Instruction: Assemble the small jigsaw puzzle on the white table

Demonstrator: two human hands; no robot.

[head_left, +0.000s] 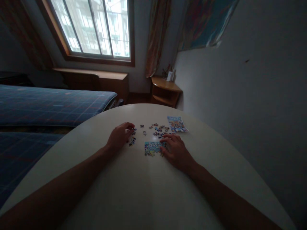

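Note:
A partly joined jigsaw puzzle (152, 148), blue with white lettering along its top, lies on the round white table (144, 198). My right hand (176, 150) rests at its right end with fingers apart, covering part of it. To the left, my left hand (120, 135) is at a small group of loose pieces (131, 140), its fingers bent over them; whether it grips a piece is too small to tell. More loose pieces (161, 129) are spread beyond the puzzle, and two single ones (142, 126) lie between the groups.
A printed picture sheet (177, 124) lies beyond my right hand. Past the table are a bed with a blue plaid cover (52, 105) on the left, a wooden desk (96, 74) under the window, and a corner shelf (165, 84). A wall (240, 95) runs along the right.

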